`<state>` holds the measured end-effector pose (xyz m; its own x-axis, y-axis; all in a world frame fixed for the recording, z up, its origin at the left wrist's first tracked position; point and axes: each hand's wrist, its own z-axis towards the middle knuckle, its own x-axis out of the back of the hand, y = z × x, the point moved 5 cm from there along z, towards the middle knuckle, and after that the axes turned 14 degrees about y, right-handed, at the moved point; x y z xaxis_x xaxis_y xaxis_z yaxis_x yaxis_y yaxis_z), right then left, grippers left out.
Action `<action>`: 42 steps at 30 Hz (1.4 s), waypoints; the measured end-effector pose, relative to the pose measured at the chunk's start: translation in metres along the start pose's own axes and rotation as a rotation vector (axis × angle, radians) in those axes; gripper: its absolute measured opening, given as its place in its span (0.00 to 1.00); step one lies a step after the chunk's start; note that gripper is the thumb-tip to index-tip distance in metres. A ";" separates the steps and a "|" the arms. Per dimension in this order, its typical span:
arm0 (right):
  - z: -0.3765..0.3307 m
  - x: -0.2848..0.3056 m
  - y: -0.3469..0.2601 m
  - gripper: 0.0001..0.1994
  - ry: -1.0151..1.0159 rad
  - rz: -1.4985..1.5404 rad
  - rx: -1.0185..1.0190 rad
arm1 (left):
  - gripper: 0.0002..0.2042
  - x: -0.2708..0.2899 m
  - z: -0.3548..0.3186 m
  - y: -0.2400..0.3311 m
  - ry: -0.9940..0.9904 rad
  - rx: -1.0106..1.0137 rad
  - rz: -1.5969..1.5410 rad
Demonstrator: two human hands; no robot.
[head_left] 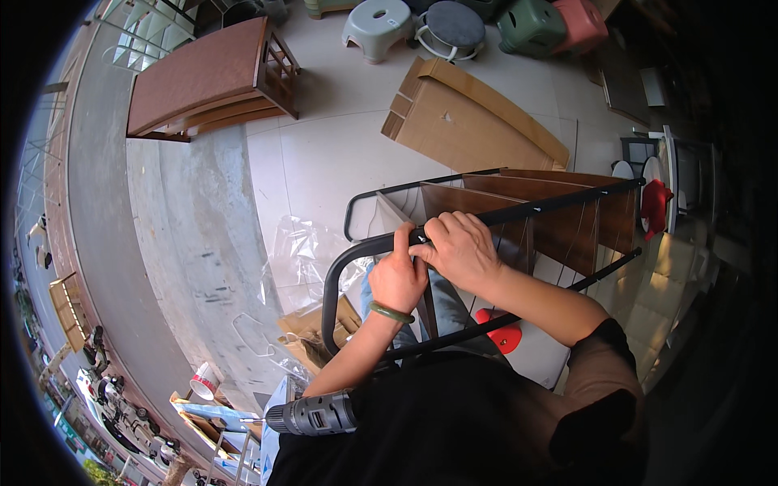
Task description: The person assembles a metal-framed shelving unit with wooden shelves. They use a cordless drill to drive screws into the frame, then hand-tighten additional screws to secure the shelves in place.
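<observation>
A shelf unit with a black tubular metal frame (331, 300) and brown boards (577, 235) lies tilted in front of me. My left hand (397, 277) is closed on the frame's upper tube near its bent corner. Beside it, my right hand (463, 249) curls over the same tube, fingers on top and thumb underneath. A small silver screw (422, 239) shows in the tube between the two hands; whether fingers touch it I cannot tell. More screws stand along the tube to the right. A grey power drill (312, 415) shows by my left side, below my forearm.
Flattened cardboard (478, 113) lies on the tiles beyond the shelf. Clear plastic wrap (304, 255) and a brown paper bag (312, 336) are at the left. A brown bench (198, 81) stands far left; stools (377, 28) line the back. A red object (501, 332) sits below the frame.
</observation>
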<state>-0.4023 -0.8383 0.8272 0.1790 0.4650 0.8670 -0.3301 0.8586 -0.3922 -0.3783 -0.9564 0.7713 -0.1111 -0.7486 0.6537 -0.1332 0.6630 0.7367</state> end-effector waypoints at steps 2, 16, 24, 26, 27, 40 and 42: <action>-0.001 0.005 -0.001 0.07 0.015 0.080 0.010 | 0.21 -0.001 0.000 0.000 -0.006 0.015 0.003; 0.007 0.000 -0.001 0.09 0.081 0.058 0.189 | 0.21 -0.001 -0.001 -0.001 -0.015 0.036 -0.021; -0.003 0.012 0.002 0.10 0.101 0.140 -0.005 | 0.21 -0.002 -0.002 -0.002 -0.019 0.042 -0.023; -0.005 0.024 0.007 0.09 0.156 0.132 -0.078 | 0.21 -0.001 -0.001 -0.002 0.002 0.045 -0.039; -0.008 0.032 0.011 0.08 0.166 0.137 -0.130 | 0.21 -0.001 -0.002 -0.002 0.002 0.051 -0.051; -0.031 0.025 0.015 0.07 0.174 0.503 -0.569 | 0.20 0.002 -0.001 0.001 0.036 0.027 -0.034; -0.034 0.026 0.016 0.07 0.168 0.510 -0.586 | 0.20 0.002 -0.002 0.000 0.056 0.036 -0.035</action>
<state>-0.3711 -0.8051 0.8330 0.2897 0.8176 0.4977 0.1238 0.4836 -0.8665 -0.3763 -0.9574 0.7732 -0.0511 -0.7690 0.6372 -0.1719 0.6353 0.7529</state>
